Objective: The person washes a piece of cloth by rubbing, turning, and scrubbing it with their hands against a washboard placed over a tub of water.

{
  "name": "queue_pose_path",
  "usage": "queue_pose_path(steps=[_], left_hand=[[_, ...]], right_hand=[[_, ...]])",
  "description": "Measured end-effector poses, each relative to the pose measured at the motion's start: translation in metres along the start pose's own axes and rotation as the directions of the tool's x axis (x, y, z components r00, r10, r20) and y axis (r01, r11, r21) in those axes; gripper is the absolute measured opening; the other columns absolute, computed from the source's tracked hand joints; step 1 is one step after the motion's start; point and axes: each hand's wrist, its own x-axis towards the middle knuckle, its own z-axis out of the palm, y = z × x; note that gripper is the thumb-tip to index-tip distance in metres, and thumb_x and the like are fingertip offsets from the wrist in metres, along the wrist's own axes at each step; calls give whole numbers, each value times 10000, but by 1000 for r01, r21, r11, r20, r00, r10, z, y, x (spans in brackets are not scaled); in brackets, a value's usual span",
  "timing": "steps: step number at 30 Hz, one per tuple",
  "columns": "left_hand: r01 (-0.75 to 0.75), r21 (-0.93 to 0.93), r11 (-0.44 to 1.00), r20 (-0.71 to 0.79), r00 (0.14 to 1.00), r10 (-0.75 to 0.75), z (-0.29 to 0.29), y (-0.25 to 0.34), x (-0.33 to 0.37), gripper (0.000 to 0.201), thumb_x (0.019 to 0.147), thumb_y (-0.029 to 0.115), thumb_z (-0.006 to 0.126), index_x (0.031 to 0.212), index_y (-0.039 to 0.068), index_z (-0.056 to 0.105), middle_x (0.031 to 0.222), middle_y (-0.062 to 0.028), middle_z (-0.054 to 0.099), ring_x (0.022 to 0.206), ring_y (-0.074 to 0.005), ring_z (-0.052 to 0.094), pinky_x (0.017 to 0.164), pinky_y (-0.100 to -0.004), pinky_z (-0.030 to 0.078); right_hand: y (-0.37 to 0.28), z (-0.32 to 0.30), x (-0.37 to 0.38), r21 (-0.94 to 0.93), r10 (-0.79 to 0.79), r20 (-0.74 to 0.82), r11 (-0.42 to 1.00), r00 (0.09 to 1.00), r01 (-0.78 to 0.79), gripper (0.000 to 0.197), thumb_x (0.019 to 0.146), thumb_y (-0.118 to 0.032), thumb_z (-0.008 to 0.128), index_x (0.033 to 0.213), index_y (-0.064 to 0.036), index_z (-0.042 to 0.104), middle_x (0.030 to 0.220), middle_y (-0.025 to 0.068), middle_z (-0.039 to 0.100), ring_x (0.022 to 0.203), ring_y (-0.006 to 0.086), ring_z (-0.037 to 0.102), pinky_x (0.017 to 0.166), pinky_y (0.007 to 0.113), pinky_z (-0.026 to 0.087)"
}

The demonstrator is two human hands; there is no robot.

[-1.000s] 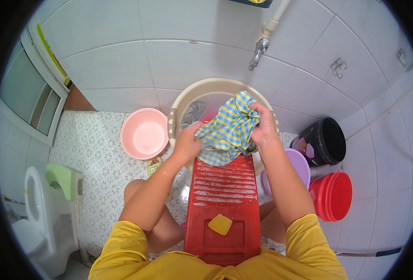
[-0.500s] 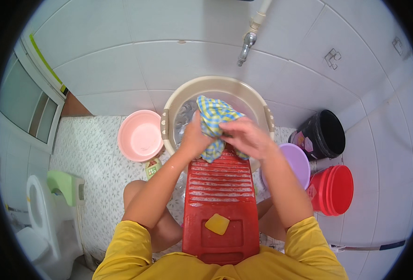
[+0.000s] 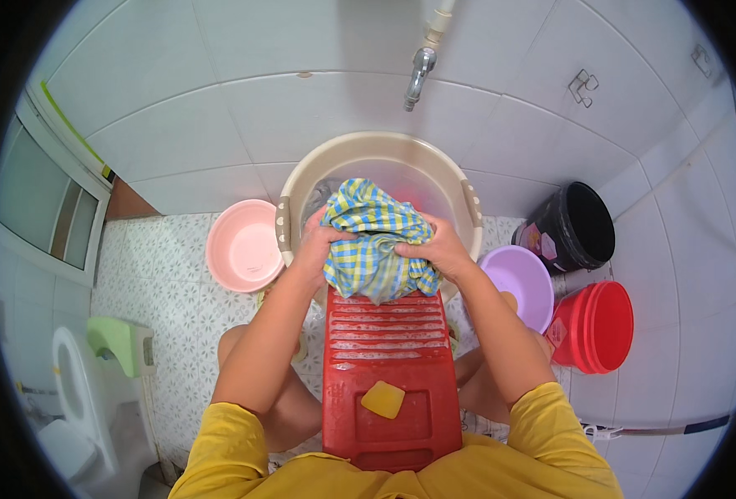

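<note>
Because blue-and-yellow checked cloth [image 3: 376,245] looks soft, floppy, maybe wet and slippery, bunched sides seem best to grab. Left hand [image 3: 314,251] and right hand [image 3: 439,249] hold it there, fingers curled on folds. Cloth over red washboard [image 3: 391,353], at beige washtub [image 3: 372,144].

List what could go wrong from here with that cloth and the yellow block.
The yellow block lies loose on the red washboard, so it might slide off if the board is jolted.
The checked cloth, bunched between both hands, could slip and drop into the beige tub beyond the sudsy ridges.
</note>
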Motion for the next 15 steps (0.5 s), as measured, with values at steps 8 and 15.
queue_pose_path(steps=[8,15], left_hand=[[-262,786,559,184,964,192,-11,-2,-12,591,682,-59,643,1226,129,509,1127,-95,589,1044,-189,560,899,-289,429],[-190,957,219,187,982,34,-36,-43,8,787,639,336,795,1258,-32,479,1336,-198,436,1278,-336,359,1044,-388,314]], right_hand=[[41,26,-32,-635,-94,-43,771,995,45,325,736,-150,707,1014,2,637,1014,162,640,904,305,623,814,376,483],[77,17,51,-898,-269,-137,441,953,-5,433,738,-209,649,1129,-31,594,1383,214,372,1154,404,452,1011,453,324]])
